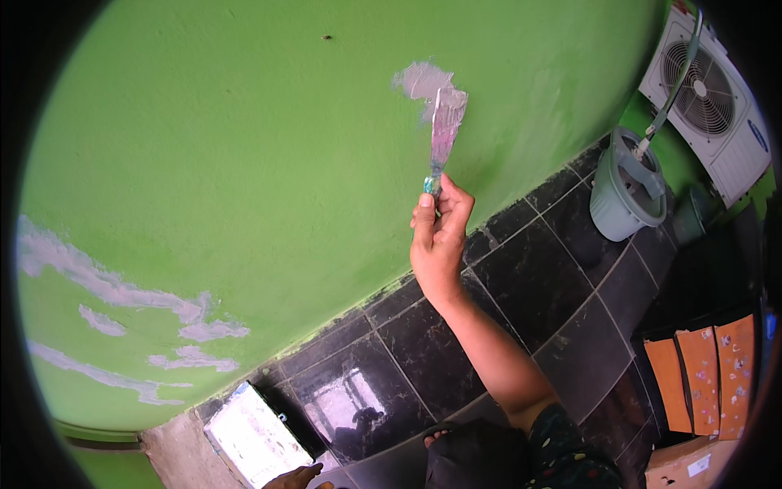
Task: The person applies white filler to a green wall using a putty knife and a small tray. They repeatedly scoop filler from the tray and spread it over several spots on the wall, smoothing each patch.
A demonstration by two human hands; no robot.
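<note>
My right hand [440, 232] is closed round the handle of a putty knife [447, 126], thumb and fingers pinching it just below the blade. The blade points up, is smeared with pale pinkish-grey filler and lies at or close to the green wall [269, 147]. Behind its tip is a filler patch [425, 80] on the wall. At the lower edge my left hand [295, 477] shows only in part, beside a rectangular white-topped box [257, 438]. Its fingers are mostly cut off, so what it holds, if anything, is hidden.
Longer filler streaks [114, 285] mark the wall at left. Black tiles [529, 277] cover the floor. At right stand a grey-green bucket [623, 191] with a stick-like tool in it, a white fan unit [700, 98], orange panels [700, 375] and a cardboard box [688, 466].
</note>
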